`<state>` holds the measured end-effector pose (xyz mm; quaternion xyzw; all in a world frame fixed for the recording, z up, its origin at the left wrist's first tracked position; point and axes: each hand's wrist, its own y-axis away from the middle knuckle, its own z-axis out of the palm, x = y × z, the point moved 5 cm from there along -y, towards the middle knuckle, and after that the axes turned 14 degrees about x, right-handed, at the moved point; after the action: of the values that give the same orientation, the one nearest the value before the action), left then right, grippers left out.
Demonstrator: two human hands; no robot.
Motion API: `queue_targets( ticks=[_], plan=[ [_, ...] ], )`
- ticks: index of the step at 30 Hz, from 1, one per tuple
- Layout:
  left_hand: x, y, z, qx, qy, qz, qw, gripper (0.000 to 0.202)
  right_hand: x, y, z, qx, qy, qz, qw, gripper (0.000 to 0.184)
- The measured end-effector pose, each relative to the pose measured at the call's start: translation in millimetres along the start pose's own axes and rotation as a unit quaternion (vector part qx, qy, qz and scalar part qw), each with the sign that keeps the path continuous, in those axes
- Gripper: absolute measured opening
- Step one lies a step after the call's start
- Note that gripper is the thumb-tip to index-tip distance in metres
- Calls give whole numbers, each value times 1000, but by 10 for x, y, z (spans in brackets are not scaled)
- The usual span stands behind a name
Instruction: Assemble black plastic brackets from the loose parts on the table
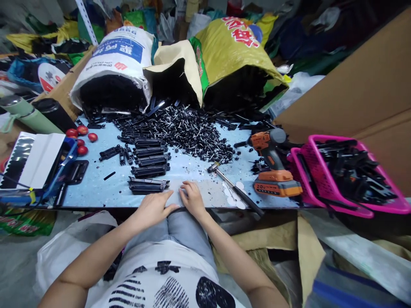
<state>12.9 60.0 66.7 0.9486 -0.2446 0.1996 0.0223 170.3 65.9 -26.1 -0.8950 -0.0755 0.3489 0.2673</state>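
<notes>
My left hand (154, 208) rests at the front edge of the light blue table (96, 188), fingers loosely extended, holding nothing. My right hand (192, 197) lies beside it on the table edge, fingers spread flat and empty. Just beyond my left hand sits a row of stacked black plastic assemblies (148, 185). Further back lies a pile of small black pieces with metal pins (192, 130). A hammer (234, 186) lies to the right of my right hand.
An orange cordless drill (271, 164) stands at the table's right. A pink basket (346, 175) holds black parts. Three open sacks (115, 64) of black parts lie at the back. Red fruits (81, 137), a green flask (28, 113) and a box (32, 160) sit left.
</notes>
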Motion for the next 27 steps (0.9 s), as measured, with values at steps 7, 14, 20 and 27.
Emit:
queue_targets(
  ticks=[7,14,20,27],
  plan=[
    [-197,-111,222,169,-83,-8,982,52,1,12,4,3,-19,-6,1000,19],
    [-432,-161,397,175,-150,-14,973,80,12,21,0,10,-13,-3,1000,17],
    [-615,-134,469,157,-191,-21,969,87,35,27,-8,26,-16,8,1000,17],
    [-701,-197,496,179,-114,-50,976,79,44,28,-11,34,-16,9,999,15]
  ],
)
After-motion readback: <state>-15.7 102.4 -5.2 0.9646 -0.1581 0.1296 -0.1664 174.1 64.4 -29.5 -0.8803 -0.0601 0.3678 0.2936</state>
